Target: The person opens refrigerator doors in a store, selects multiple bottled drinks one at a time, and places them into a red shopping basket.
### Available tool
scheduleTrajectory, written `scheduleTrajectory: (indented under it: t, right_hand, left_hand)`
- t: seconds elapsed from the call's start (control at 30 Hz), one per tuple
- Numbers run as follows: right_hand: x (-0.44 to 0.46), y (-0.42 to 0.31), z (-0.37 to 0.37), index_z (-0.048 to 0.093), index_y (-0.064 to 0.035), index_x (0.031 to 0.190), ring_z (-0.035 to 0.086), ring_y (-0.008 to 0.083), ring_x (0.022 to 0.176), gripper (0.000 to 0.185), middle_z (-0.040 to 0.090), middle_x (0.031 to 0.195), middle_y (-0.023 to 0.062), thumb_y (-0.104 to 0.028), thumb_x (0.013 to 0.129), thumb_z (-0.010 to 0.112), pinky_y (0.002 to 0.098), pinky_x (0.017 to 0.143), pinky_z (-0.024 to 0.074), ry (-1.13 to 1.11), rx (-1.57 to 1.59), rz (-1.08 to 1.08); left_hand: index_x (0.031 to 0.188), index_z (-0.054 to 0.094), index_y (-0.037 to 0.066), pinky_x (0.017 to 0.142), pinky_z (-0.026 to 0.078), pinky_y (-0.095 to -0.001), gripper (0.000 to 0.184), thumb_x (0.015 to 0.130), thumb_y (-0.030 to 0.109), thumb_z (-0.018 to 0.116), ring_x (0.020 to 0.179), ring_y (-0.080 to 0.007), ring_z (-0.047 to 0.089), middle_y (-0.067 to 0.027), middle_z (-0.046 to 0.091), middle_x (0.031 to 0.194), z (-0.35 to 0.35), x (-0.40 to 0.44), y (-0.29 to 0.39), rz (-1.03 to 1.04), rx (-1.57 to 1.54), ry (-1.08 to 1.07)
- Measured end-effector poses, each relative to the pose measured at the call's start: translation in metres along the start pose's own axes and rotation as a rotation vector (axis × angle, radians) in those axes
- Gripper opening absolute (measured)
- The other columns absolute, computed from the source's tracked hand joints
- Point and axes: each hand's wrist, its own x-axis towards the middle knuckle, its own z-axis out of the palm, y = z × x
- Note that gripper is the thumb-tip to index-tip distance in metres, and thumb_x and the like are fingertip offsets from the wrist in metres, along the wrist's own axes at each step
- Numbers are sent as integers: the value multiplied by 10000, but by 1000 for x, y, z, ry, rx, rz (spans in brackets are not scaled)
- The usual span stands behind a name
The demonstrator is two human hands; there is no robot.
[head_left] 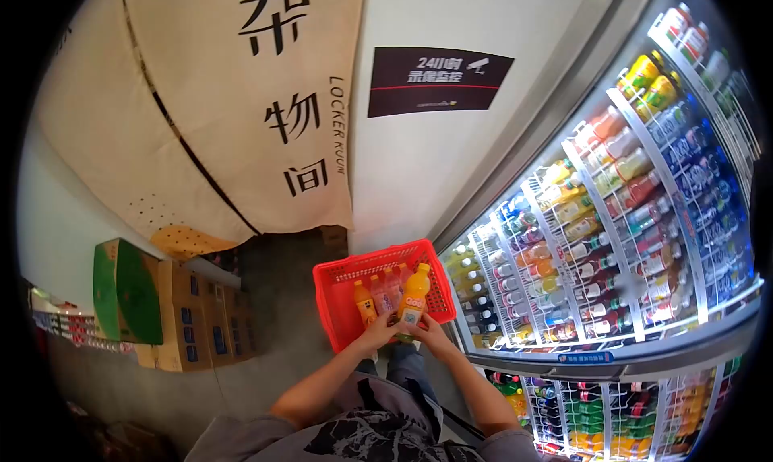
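A large bottle of orange juice point(416, 287) with an orange cap leans upright over the near side of a red plastic shopping basket point(328, 289). My left hand point(376, 333) has its fingers closed at the lower left of this bottle. On its lower right, my right hand point(431, 335) is wrapped round it, near a pale label. Inside the basket, to the left of the juice, stand a smaller orange drink bottle point(365, 303) and several pink drink bottles point(382, 295). The hands partly hide the bottle's base and the basket's near rim.
A lit drinks fridge point(596, 237) with several shelves of bottles stands at the right. Cardboard boxes point(197, 317) and a green box point(126, 291) are stacked on the left. A beige curtain point(217, 100) hangs ahead beside a white wall panel point(427, 164) bearing a dark sign point(439, 80).
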Motion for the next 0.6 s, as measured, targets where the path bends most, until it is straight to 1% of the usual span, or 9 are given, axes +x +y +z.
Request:
scheduleTrajectory:
  t: [0.17,0.23,0.3,0.37,0.4,0.43,0.5,0.57,0.6]
  right_hand:
    - [47,21,30,401,-18,1371,584,187,1120,644,580,1238,105,-258,868,723,327,932,488,-151,-51,8]
    - [63,32,33,393,1,1369,583,195,1122,647,579,1245,114,-257,872,719,337,947,483,-166,-100,40]
    - [84,52,36,409,16,1353,576,205,1135,608,577,1247,128,-235,885,703,344,959,473,-180,-91,65]
    - [110,76,27,430,34,1331,566,213,1145,545,583,1236,142,-190,901,678,346,961,466,-311,-86,81]
    - [116,80,27,445,35,1319,570,210,1133,510,589,1225,141,-173,908,663,342,953,468,-302,-130,121]
    - [123,86,30,460,37,1307,574,207,1121,475,595,1214,141,-156,916,648,339,944,470,-290,-145,146]
    - [142,104,33,471,39,1296,588,201,1082,441,603,1199,135,-131,921,628,332,921,479,-289,-175,162]
    - [164,136,25,476,34,1295,596,197,1066,446,595,1214,128,-142,915,630,325,905,487,-330,-103,260]
    - [159,112,35,485,6,1302,595,195,1068,458,595,1213,125,-140,897,641,323,896,495,-304,-165,332]
  left_hand:
    - [1390,385,-5,968,460,-324,500,959,159,577,1148,-226,549,-159,546,1267,-43,8,-46,13,-65,105]
    - [1380,396,-2,963,462,-324,479,961,154,567,1140,-219,554,-150,551,1261,-53,12,-62,-68,-137,138]
    - [1345,435,17,912,497,-345,446,958,186,580,1110,-206,574,-125,566,1235,-63,22,-90,-98,-184,217]
    - [1307,467,30,855,525,-365,382,968,176,563,1085,-199,594,-103,602,1175,-66,38,-113,-159,-232,283]
    - [1283,481,27,848,527,-361,340,975,159,541,1078,-203,602,-98,607,1168,-67,36,-106,-192,-343,260]
    - [1271,483,5,854,517,-331,402,927,168,612,1035,-219,617,-128,613,1159,-74,43,-117,-227,-421,278]
    - [1257,489,2,822,523,-331,374,932,153,596,998,-212,622,-124,624,1112,-82,49,-120,-338,-303,377]
    - [1246,493,-1,789,524,-337,354,932,134,583,957,-207,621,-124,620,1111,-83,49,-109,-338,-328,457]
    - [1238,497,-2,779,521,-336,350,915,103,584,945,-213,618,-129,612,1118,-85,49,-109,-340,-336,460]
